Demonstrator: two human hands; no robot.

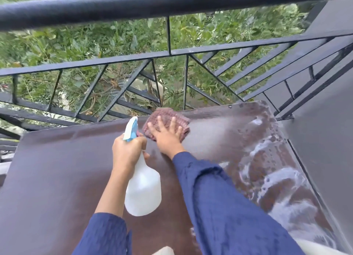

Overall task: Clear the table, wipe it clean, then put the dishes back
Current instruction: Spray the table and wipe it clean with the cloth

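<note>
A dark brown table [57, 178] fills the lower half of the head view. My left hand [126, 151] grips the neck of a white spray bottle [143, 189] with a blue-and-white nozzle, held above the table's middle. My right hand [166, 138] presses flat, fingers spread, on a pinkish-purple knitted cloth [168, 119] near the table's far edge. Soapy foam and water streaks [271, 178] cover the table's right side. No dishes are in view.
A black metal railing [170, 52] runs right behind the table's far edge, with green foliage beyond. A grey wall [324, 149] stands close along the table's right edge. Something white [315, 249] shows at the bottom right corner.
</note>
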